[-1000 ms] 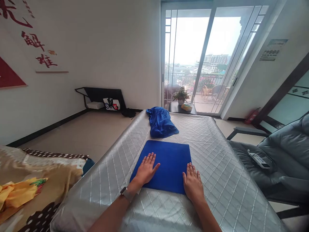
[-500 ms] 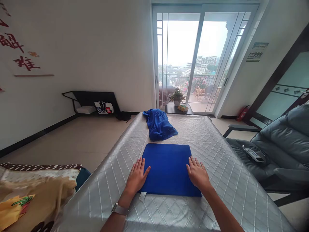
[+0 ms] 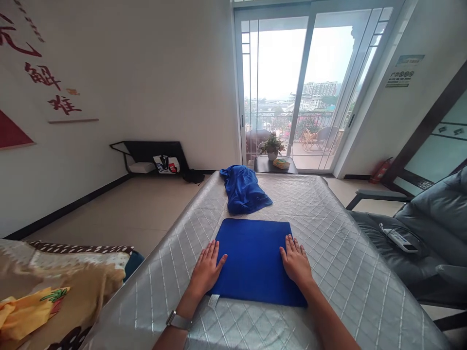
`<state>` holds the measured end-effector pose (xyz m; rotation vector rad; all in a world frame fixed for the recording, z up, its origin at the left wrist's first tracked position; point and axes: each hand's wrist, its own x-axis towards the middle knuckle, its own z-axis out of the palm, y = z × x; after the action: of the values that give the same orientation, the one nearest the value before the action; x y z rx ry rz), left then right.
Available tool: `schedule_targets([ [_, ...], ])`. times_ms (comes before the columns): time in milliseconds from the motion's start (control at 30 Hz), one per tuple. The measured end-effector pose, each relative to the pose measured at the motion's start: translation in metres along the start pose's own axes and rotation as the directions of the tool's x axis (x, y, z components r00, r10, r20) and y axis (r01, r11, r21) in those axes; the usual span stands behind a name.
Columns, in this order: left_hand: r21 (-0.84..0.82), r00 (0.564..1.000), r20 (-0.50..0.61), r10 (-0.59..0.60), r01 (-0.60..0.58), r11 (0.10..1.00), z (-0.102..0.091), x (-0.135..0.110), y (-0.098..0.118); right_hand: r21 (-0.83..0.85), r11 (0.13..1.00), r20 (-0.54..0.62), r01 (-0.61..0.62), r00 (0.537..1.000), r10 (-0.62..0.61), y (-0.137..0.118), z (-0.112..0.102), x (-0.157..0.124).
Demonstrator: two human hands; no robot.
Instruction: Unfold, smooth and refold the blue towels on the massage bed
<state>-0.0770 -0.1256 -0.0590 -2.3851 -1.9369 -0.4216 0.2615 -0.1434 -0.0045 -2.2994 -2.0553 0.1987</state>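
A flat blue rectangular pad [image 3: 255, 262] with a white tag [image 3: 213, 301] at its near left corner lies on the silver quilted table cover [image 3: 350, 272]. My left hand [image 3: 207, 265] rests flat along the pad's left edge, fingers stretched forward and thumb lying on the blue surface. Against the right edge, my right hand [image 3: 296, 260] also lies flat with its fingers extended. Neither hand grips anything. Just beyond the pad's far edge is a crumpled blue cloth [image 3: 245, 189].
A grey armchair [image 3: 419, 233] with a power strip [image 3: 399, 239] on its seat stands to the right. To the left are a brown blanket [image 3: 83, 287] and a yellow cloth [image 3: 29, 313]. Beyond the table, a chair [image 3: 294, 167] holds a potted plant [image 3: 272, 146].
The view has turned slightly left, so the room appears shifted right. Both hands stay flat at the pad's sides, and the pad and crumpled cloth keep their places on the table.
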Motion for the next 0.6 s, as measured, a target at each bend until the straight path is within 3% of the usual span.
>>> schedule_targets([
  [200,0.08,0.992,0.122,-0.042,0.033,0.996,-0.013,0.007,0.001,0.021,1.0,0.003,-0.004,1.0,0.004,-0.001,-0.002,0.0],
  [300,0.127,0.987,0.14,-0.076,0.058,0.99,-0.024,0.019,0.021,0.021,1.0,0.0,-0.004,1.0,0.004,-0.001,-0.002,0.001],
  [367,0.109,0.991,0.133,-0.014,-0.001,0.994,-0.029,0.03,0.05,0.023,1.0,-0.002,-0.007,1.0,0.007,-0.001,-0.001,0.001],
  [433,0.041,0.981,0.142,0.13,-0.137,0.99,-0.029,0.042,0.089,0.026,1.0,-0.01,-0.01,1.0,0.011,-0.001,0.0,0.001],
  [500,-0.062,0.94,0.152,0.306,-0.3,0.952,-0.026,0.053,0.133,0.025,1.0,-0.022,-0.014,1.0,0.014,-0.001,0.001,0.001],
  [600,-0.17,0.883,0.098,0.459,-0.44,0.882,-0.018,0.066,0.189,0.007,1.0,-0.026,0.012,1.0,-0.012,0.0,0.002,0.0],
])
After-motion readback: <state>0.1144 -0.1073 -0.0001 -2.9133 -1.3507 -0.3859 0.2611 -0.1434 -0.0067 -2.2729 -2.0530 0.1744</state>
